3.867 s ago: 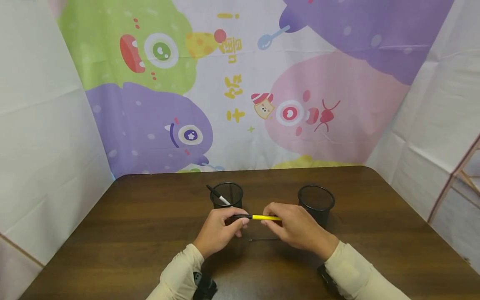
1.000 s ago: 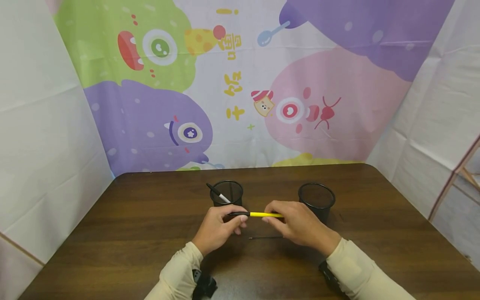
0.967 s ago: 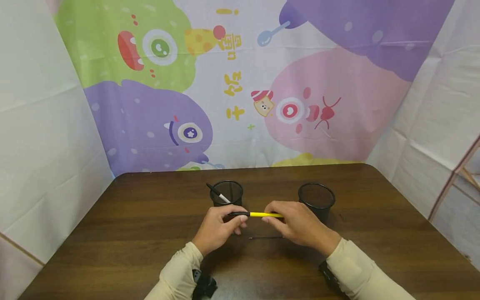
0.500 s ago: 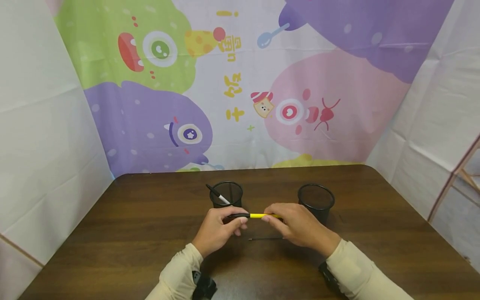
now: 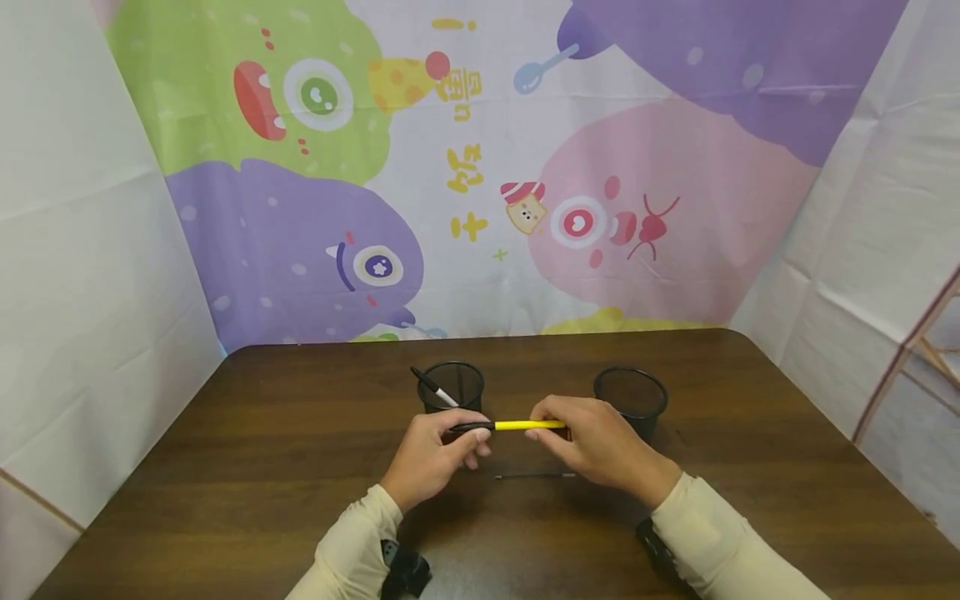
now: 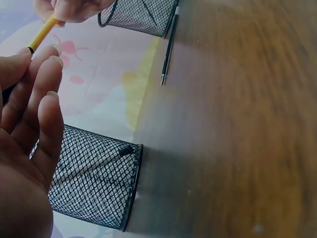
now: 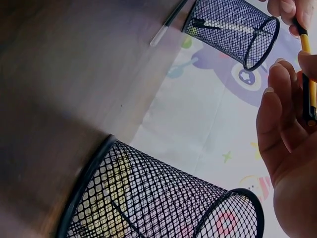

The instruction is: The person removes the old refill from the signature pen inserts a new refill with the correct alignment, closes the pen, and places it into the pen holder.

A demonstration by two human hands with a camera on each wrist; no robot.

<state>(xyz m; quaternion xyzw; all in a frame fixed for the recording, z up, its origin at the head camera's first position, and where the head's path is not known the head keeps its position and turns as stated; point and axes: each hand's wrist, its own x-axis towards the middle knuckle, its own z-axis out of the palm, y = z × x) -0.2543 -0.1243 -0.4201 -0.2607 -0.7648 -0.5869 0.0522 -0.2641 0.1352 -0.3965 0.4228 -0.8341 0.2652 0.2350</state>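
Level above the table, a yellow-and-black pen (image 5: 517, 425) spans both hands. My left hand (image 5: 431, 458) pinches its black end between thumb and fingers. The yellow end is held by my right hand (image 5: 603, 442), thumb below and fingers over it. From the right wrist view, a black clip (image 7: 307, 96) runs along the yellow barrel near the right palm. Below the hands, a thin pen refill (image 5: 534, 476) lies on the table; its metal tip points left, and the left wrist view shows this refill (image 6: 171, 47) close up.
Behind the left hand stands a black mesh pen cup (image 5: 452, 385) with a black-and-white pen (image 5: 435, 387) leaning in it. A second mesh pen cup (image 5: 631, 393) stands behind the right hand. A printed curtain (image 5: 480, 292) hangs past the table's far edge.
Both hands are slightly higher in view. The right fingers have shifted along the barrel, so more yellow shows between the hands. More of the refill's right end is visible.
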